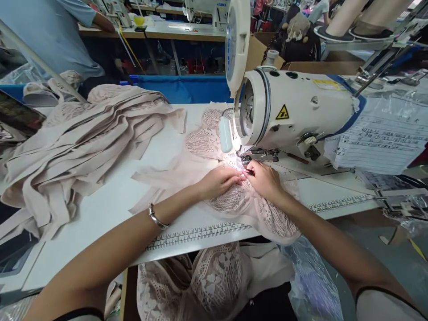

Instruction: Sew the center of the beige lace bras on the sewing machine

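Lace garment (230, 203), pinched in left hand (221, 182) at sewing machine (309, 109) with warning triangle (282, 113); cannot tell grip of right hand (266, 180). Can read "JUKI" on background machine (218, 12), not handwritten sheet (377, 131).

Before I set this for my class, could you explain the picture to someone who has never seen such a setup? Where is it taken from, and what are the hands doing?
There is just one view, from a camera worn on a person's head, looking forward and down. No robot here: the left hand and right hand are the wearer's own, both bare. The big pale body is a sewing machine. By its lit needle area, the left hand pinches lace fabric; the right holds a small dark item, too hidden to name. On the white table lie a heap of beige pieces, to the left, and a printed ruler scale along the near edge. More lace rests over the lap.
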Demonstrator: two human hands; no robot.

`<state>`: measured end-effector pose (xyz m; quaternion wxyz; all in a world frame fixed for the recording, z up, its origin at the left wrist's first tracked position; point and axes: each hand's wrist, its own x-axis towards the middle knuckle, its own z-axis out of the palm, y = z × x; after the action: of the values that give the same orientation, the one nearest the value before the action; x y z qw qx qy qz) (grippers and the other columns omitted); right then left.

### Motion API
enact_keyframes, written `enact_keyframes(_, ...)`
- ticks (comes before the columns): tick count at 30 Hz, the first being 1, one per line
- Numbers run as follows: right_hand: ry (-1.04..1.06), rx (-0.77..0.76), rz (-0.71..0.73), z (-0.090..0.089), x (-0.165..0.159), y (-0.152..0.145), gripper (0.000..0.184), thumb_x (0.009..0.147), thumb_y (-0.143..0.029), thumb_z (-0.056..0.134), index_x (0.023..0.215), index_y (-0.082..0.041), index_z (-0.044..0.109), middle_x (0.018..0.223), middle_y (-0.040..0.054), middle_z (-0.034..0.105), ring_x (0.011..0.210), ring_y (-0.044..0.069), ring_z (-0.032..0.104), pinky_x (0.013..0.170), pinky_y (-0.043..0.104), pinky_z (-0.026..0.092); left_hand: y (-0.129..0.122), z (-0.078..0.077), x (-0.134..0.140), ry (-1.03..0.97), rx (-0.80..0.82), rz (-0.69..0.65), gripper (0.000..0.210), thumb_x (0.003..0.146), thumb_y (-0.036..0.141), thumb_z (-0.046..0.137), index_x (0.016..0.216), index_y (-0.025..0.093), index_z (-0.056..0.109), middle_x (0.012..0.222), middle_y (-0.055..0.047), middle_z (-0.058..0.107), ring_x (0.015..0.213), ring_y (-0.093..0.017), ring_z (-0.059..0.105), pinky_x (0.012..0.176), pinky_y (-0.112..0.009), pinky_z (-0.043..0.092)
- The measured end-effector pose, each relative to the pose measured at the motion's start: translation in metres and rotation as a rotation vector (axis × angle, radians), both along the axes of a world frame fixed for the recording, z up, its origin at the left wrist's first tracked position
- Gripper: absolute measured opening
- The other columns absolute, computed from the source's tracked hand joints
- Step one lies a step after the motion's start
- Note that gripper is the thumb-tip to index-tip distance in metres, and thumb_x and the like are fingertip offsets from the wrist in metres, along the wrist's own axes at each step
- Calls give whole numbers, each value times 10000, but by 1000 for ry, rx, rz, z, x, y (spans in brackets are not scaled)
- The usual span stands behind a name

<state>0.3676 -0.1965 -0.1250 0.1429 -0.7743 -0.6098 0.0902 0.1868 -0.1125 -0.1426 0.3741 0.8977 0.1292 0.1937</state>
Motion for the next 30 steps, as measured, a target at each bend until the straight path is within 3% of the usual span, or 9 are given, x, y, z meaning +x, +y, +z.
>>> enact_keyframes(2, 36, 49, -33, -7, -2, 1, 184, 912, -339, 577, 772, -220, 588, 753, 24, 669, 683, 183, 550, 588, 276, 275, 0, -2, 3, 17, 44, 140, 179, 975, 216, 518, 931, 171, 685, 969, -80, 748, 956, -218, 680, 880, -378, 552)
enact_keyframes(4, 115, 98, -22, -10, 1, 0, 228, 894, -345, 573, 706, -224, 528, 711, 8, 640, 663, 170, 537, 596, 272, 305, -8, -4, 3, 49, 228, 237, 143, 950, 225, 558, 989, 143, 668, 1060, -127, 711, 1006, -260, 638, 857, -413, 553)
enact_keyframes(8, 386, 112, -41, -10, 7, -3, 199, 801, -358, 668, 807, -234, 512, 756, -25, 653, 683, 157, 591, 639, 256, 394, -34, -9, -2, 156, 618, 207, 431, 1030, 289, 427, 1320, 2, 566, 1379, -263, 592, 1310, -365, 521, 1061, -547, 462)
enact_keyframes(11, 401, 50, -95, -6, 7, -3, 298, 737, -336, 743, 939, -243, 544, 814, -28, 684, 716, 164, 619, 661, 258, 406, -45, -8, -3, 220, 754, 189, 475, 1055, 252, 338, 1326, -70, 558, 1366, -300, 602, 1328, -380, 530, 1121, -553, 410)
enact_keyframes(14, 191, -19, -106, 1, 4, -2, 209, 796, -360, 702, 792, -237, 532, 702, -28, 636, 655, 157, 552, 622, 257, 330, -44, -5, -1, 247, 730, 188, 463, 1051, 245, 342, 1298, -64, 584, 1259, -285, 663, 1169, -351, 631, 1003, -484, 505)
enact_keyframes(18, 81, -25, -34, 5, 2, -4, 356, 873, -371, 594, 618, -223, 394, 600, -17, 529, 586, 140, 445, 578, 269, 269, -39, -4, 0, 234, 720, 155, 547, 1049, 318, 365, 1365, -104, 513, 1338, -319, 613, 1199, -369, 608, 989, -490, 499)
enact_keyframes(24, 83, 215, 77, -14, 2, -8, 188, 941, -278, 528, 768, -222, 481, 707, 8, 594, 633, 151, 535, 630, 257, 354, -36, -6, -2, 246, 694, 110, 562, 1044, 321, 384, 1373, -120, 503, 1418, -337, 552, 1265, -388, 563, 1027, -514, 451)
enact_keyframes(30, -251, 278, 281, -23, -3, -10, 249, 1045, -185, 384, 926, -156, 601, 629, 23, 633, 542, 156, 571, 552, 272, 354, -30, 0, -2, 225, 657, 127, 435, 988, 353, 503, 1232, 17, 633, 1428, -264, 565, 1140, -379, 564, 909, -500, 501)
